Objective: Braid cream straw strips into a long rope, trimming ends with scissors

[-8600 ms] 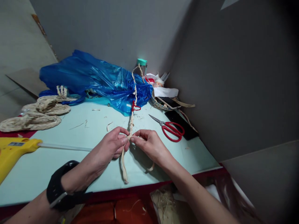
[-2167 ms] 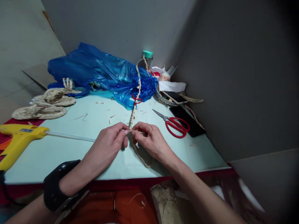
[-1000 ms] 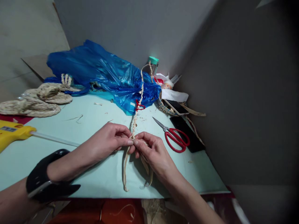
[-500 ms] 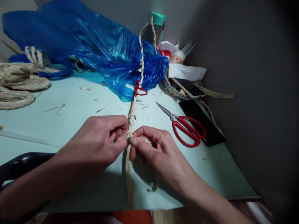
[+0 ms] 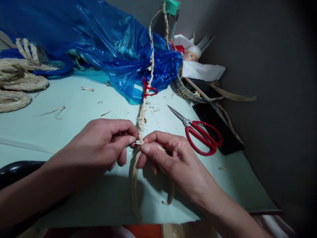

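Note:
A pale plant-fibre braid [image 5: 143, 110] runs from the far side of the table down to my two hands. A red tie [image 5: 150, 91] is fastened around it partway along. My left hand [image 5: 109, 142] pinches a thin fibre strand [image 5: 138, 142] between thumb and forefinger, just left of the braid's lower end. On the right, my right hand [image 5: 165, 150] is closed on the braid's working end, thumb and forefinger pressed together. A loose flat strip [image 5: 135, 185] hangs below toward the table's front edge. Another strand end [image 5: 169, 196] curls out beneath the right hand.
Red-handled scissors [image 5: 200, 135] lie right of my hands, partly over a black phone [image 5: 223, 129]. Behind are a blue plastic bag [image 5: 106, 39] and a round basket [image 5: 185, 91] bearing another phone and paper. Coiled braid [image 5: 22, 81] lies at left; fibre scraps dot the table [image 5: 74, 129].
My left hand has shifted its pinch, its fingers now more stretched out with a strand drawn leftward. The right hand keeps its hold. The whole view has shifted slightly.

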`<action>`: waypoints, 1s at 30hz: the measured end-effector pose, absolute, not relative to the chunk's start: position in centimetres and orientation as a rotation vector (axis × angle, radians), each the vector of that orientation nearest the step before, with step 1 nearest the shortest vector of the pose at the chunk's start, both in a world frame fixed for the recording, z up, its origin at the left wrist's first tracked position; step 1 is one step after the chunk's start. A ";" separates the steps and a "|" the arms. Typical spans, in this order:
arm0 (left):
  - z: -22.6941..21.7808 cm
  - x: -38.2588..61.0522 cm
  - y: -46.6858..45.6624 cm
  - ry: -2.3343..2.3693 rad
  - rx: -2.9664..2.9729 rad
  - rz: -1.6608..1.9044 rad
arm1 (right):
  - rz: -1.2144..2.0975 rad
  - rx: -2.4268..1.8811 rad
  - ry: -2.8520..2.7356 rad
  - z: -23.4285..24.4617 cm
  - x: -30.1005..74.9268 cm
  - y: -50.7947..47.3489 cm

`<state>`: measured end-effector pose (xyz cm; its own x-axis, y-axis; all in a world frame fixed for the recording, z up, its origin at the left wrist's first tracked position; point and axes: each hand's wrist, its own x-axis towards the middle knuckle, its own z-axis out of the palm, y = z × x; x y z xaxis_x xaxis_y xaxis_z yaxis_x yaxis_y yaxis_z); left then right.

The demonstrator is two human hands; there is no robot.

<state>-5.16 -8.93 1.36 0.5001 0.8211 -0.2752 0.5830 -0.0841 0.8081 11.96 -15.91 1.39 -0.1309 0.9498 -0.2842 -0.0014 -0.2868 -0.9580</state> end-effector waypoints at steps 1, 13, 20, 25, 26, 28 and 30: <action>1.5 -5.1 -9.0 1.116 1.581 0.263 | 1.525 -1.323 -1.136 1.5 11.9 -15.9; 1.0 -5.4 -9.3 0.882 1.242 0.260 | 1.319 -1.292 -1.282 1.2 12.1 -16.8; 1.4 -6.3 -9.1 0.960 1.513 0.346 | 1.207 -1.359 -1.442 0.4 11.7 -17.2; 2.3 -6.2 -9.6 1.014 1.876 0.361 | 1.206 -1.354 -1.460 0.3 11.6 -17.1; 2.4 -6.2 -9.8 1.014 1.967 0.361 | 1.216 -1.351 -1.454 0.3 11.6 -17.1; 2.4 -6.2 -10.0 0.995 2.126 0.375 | 1.242 -1.355 -1.438 0.4 11.6 -17.0; 2.2 -6.2 -10.4 0.988 2.236 0.402 | 1.260 -1.366 -1.421 0.6 11.6 -17.0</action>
<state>-6.19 -10.38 2.18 0.6686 0.7434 0.0159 0.5433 -0.5030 0.6722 11.61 -17.00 0.57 -0.1171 0.9884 -0.0968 0.2141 -0.0700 -0.9743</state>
